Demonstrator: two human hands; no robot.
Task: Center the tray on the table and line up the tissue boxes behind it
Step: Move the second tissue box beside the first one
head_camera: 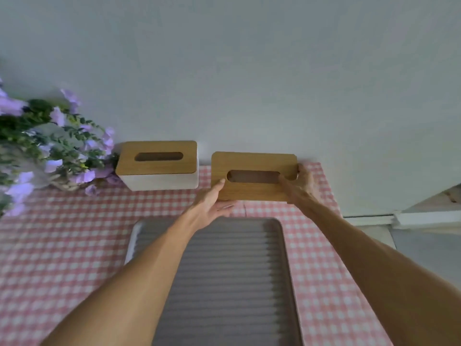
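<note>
While the left hand (212, 203) and right hand (303, 183) clasp the right tissue box (254, 176) behind the tray (279, 258), it sits nearer than the left tissue box (157, 163); lining up likely means nudging it back toward the wall.

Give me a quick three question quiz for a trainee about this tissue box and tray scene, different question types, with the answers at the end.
1. True or false: both hands are on the right tissue box.
2. Multiple choice: what lies just left of the left tissue box? A) a lamp B) purple flowers C) a mug
3. Fill in: the grey ribbed tray lies on a pink and white ______ tablecloth.

Key
1. True: the left hand is at its near left corner, the right hand at its right end.
2. B
3. checked
</note>
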